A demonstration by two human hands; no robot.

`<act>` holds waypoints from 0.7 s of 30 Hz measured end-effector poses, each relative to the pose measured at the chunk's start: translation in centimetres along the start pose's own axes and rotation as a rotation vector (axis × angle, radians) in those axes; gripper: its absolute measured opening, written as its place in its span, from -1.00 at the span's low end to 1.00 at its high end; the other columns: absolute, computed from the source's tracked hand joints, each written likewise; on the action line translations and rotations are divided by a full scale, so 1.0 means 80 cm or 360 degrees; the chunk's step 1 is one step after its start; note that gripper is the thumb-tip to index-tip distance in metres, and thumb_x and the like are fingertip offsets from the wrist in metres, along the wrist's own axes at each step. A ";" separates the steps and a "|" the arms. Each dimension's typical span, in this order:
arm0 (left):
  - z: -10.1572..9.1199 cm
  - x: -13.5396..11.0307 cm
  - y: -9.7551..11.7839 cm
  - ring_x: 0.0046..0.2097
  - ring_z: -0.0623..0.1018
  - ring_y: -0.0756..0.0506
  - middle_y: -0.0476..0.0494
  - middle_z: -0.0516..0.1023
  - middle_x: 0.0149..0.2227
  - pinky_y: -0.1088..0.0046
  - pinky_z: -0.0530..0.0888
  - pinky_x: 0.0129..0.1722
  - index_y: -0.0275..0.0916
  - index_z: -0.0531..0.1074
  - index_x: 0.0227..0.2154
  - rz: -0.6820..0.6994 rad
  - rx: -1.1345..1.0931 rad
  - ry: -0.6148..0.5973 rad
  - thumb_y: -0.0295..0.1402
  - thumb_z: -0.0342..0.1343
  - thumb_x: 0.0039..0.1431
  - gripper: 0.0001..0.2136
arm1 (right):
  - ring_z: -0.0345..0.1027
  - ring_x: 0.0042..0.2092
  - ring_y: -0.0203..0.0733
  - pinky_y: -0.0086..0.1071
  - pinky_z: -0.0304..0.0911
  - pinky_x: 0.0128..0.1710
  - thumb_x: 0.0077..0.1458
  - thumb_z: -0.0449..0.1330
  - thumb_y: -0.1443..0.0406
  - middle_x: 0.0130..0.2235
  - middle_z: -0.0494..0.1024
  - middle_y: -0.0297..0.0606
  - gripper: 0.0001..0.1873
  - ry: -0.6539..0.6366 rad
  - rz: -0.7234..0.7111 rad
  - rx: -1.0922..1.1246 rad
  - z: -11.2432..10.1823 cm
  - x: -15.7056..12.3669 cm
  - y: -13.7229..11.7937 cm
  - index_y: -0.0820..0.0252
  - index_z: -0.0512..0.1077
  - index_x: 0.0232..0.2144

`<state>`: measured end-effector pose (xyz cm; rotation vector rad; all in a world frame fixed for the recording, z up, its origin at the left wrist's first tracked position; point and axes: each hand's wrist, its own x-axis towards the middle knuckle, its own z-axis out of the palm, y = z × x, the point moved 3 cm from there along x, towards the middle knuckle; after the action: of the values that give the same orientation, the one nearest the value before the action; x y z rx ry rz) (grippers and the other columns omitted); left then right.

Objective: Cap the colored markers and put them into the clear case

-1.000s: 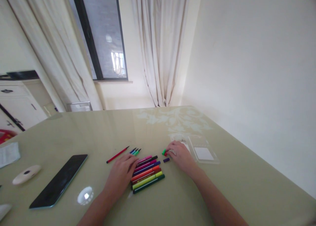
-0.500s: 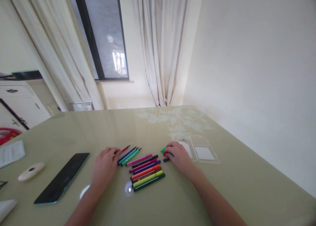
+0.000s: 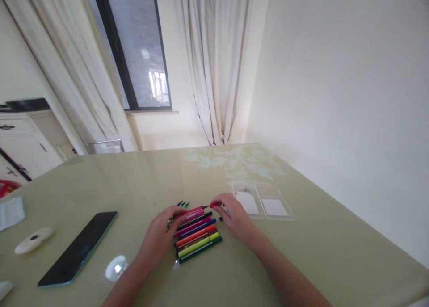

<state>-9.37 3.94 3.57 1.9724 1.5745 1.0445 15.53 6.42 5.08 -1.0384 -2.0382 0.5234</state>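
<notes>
My left hand (image 3: 164,229) pinches an uncapped red marker (image 3: 196,210), its dark tip pointing right. Facing that tip, a small red cap (image 3: 215,204) sits between the fingers of my right hand (image 3: 233,215); a short gap parts the two. Below lies a row of capped markers, among them a black one (image 3: 208,214), an orange one (image 3: 197,235), a yellow-green one (image 3: 199,246) and a dark green one (image 3: 201,250). Behind my left fingers, the tips of several uncapped markers (image 3: 184,204) show. A dark blue cap (image 3: 220,219) lies by my right fingers.
An open clear plastic case (image 3: 287,217) with white cards lies beyond my right hand. To the left are a black phone-like device (image 3: 78,249), an oval white object (image 3: 34,241) and a round, shiny reflection or disc (image 3: 115,267). A wall borders the table's right side.
My left hand has carried the red marker rightward, over the row. My right hand has lifted the red cap and turned it toward the marker's tip. The view has shifted slightly.
</notes>
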 end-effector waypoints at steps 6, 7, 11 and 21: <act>0.004 -0.003 0.005 -0.14 0.63 -0.20 -0.11 0.68 -0.20 0.28 0.52 -0.06 -0.13 0.57 -0.22 -0.0051 -0.0029 -0.0021 -0.13 0.06 0.27 -0.75 | 0.39 -0.08 -0.09 -0.26 0.27 -0.03 0.36 0.15 0.28 -0.18 0.56 -0.21 -0.89 0.0031 -0.0054 0.0082 -0.002 -0.001 -0.007 0.13 0.48 -0.18; 0.004 -0.003 0.005 -0.15 0.63 -0.19 -0.10 0.68 -0.20 0.29 0.52 -0.06 -0.13 0.57 -0.23 -0.0050 -0.0033 -0.0022 -0.14 0.06 0.26 -0.75 | 0.40 -0.08 -0.09 -0.26 0.27 -0.04 0.36 0.15 0.28 -0.18 0.56 -0.22 -0.89 0.0032 -0.0060 0.0098 -0.003 -0.001 -0.008 0.13 0.49 -0.18; 0.007 -0.004 0.007 -0.12 0.63 -0.17 -0.06 0.69 -0.18 0.33 0.53 -0.06 -0.10 0.59 -0.22 0.0001 -0.0056 -0.0023 -0.16 0.08 0.27 -0.77 | 0.42 -0.11 -0.11 -0.29 0.29 -0.08 0.32 0.21 0.27 -0.22 0.58 -0.24 -0.89 -0.0003 -0.0068 0.0155 -0.001 -0.002 -0.013 0.12 0.54 -0.21; 0.010 -0.006 0.011 -0.19 0.66 -0.15 -0.01 0.72 -0.22 0.38 0.56 -0.16 -0.04 0.66 -0.21 0.0009 -0.0098 -0.0092 -0.17 0.11 0.27 -0.77 | 0.49 -0.28 -0.20 -0.40 0.31 -0.26 0.19 0.32 0.29 -0.35 0.64 -0.32 -0.93 0.0013 0.0150 0.0358 -0.001 -0.003 -0.007 0.13 0.64 -0.31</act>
<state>-8.25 3.31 3.57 1.9495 1.4895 1.0165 15.42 5.92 5.38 -1.0011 -1.8796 0.7767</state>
